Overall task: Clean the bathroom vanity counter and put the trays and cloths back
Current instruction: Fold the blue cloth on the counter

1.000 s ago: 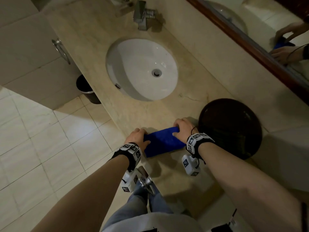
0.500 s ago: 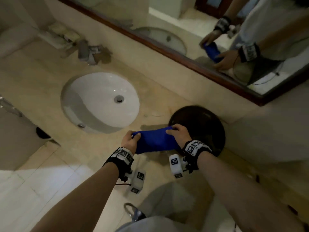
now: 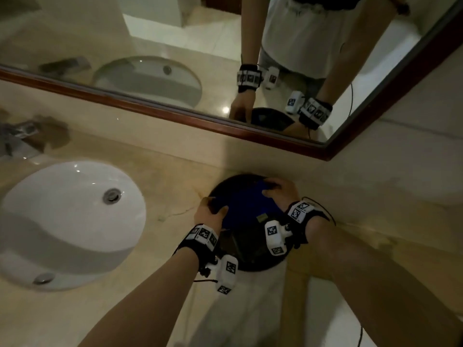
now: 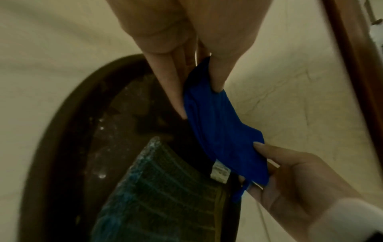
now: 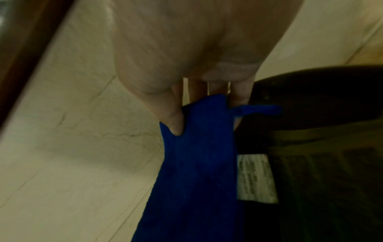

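Both hands over the dark round tray (image 3: 250,261), which sits on the beige stone counter (image 3: 175,186) at about 3 o'clock from the white sink (image 3: 62,221), close under the mirror (image 3: 175,58). Folded blue cloth (image 3: 244,209) stretched between them, over the tray's 12 o'clock half. Left hand (image 3: 209,211) pinches the cloth's 9 o'clock end, thumb against fingers (image 4: 172,91). Right hand (image 3: 280,192) pinches the 3 o'clock end, thumb on top, fingers underneath. Second cloth, dark green ribbed (image 4: 165,196), lies in the tray toward 6 o'clock, white label (image 5: 256,178) at its edge beside the blue cloth. Water drops on tray floor. Faucet (image 3: 17,136) at 10 o'clock from sink, blurred.
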Demonstrator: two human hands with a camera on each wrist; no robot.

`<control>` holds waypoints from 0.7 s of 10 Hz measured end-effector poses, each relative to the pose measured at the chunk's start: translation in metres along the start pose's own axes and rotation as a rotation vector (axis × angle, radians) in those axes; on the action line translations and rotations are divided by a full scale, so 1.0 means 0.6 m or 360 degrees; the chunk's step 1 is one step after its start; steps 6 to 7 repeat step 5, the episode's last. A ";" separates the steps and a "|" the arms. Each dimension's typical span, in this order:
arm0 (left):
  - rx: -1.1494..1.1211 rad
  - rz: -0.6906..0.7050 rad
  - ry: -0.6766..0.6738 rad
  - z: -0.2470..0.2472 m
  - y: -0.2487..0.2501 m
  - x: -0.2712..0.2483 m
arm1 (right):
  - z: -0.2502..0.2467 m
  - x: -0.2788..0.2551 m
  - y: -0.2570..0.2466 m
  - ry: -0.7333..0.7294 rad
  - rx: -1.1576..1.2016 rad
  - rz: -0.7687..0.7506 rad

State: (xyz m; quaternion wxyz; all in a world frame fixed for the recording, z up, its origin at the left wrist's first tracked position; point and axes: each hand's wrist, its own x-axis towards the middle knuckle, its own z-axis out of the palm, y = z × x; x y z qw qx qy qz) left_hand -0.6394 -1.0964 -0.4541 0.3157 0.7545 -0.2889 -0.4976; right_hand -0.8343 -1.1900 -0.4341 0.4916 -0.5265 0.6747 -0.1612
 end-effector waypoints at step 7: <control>0.0502 0.0123 0.0242 -0.042 0.037 -0.010 | 0.019 -0.002 -0.003 0.0301 -0.0130 0.0024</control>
